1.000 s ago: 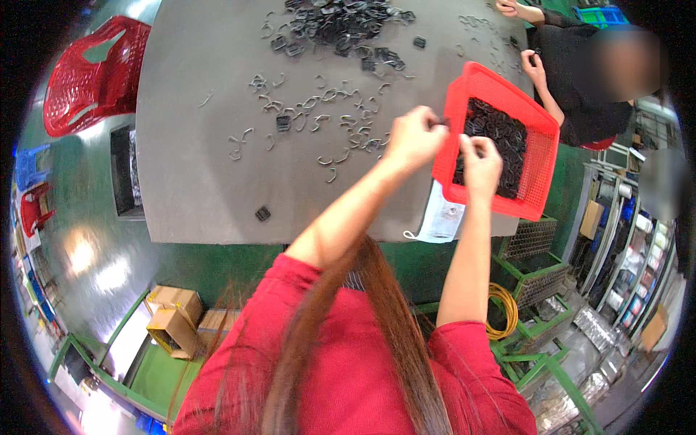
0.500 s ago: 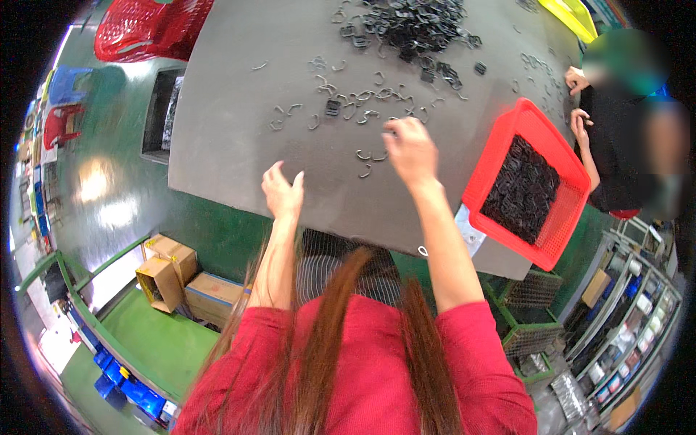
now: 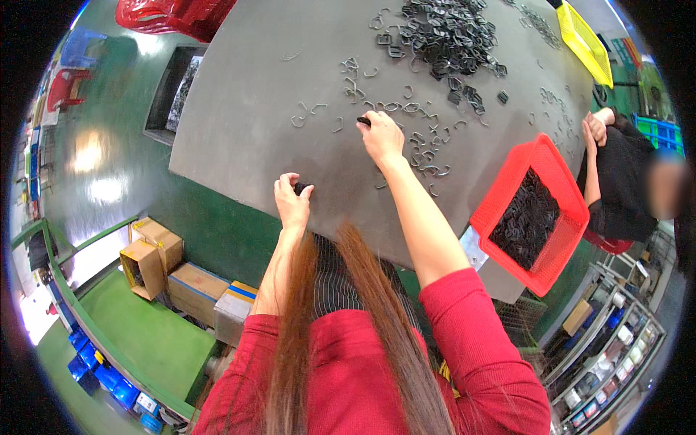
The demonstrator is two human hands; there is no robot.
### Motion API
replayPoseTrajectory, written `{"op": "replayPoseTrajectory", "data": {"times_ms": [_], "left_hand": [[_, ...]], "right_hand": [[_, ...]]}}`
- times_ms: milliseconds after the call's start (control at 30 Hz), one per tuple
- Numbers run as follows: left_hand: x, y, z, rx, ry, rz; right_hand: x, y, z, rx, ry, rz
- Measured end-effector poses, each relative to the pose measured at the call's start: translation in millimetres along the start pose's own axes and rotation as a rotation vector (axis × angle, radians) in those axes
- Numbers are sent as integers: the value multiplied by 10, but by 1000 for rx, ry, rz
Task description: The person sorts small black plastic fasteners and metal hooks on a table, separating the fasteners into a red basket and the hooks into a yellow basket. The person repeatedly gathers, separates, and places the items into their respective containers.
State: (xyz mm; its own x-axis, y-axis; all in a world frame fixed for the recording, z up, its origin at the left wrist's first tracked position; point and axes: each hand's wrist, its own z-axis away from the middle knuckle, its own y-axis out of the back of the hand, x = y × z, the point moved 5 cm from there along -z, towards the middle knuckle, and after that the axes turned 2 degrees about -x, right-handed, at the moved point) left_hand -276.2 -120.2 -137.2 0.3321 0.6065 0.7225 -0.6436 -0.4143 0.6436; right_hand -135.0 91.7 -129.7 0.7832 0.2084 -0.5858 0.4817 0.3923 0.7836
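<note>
A: A small dark piece is mostly covered by the left hand, centre frame; its shape can't be told.

B: The red basket is cut off at the top edge.

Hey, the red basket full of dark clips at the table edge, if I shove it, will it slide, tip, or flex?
The red basket looks like thin mesh plastic, so its walls would probably flex under a shove. It is heaped with dark clips, so likely heavy for its size and slow to slide. It seems to overhang the grey table edge, so pushing outward might tip it.
</note>
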Motion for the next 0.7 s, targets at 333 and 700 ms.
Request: {"op": "replayPoseTrajectory", "data": {"times_ms": [333,700], "left_hand": [[1932,-713,374,-217,-528,232],[2115,-2796,301,-346,-1260,-529]], "right_hand": [[764,690,1201,-153,-320,-1927],[1827,2306,2434,684,-480,-1074]]}}
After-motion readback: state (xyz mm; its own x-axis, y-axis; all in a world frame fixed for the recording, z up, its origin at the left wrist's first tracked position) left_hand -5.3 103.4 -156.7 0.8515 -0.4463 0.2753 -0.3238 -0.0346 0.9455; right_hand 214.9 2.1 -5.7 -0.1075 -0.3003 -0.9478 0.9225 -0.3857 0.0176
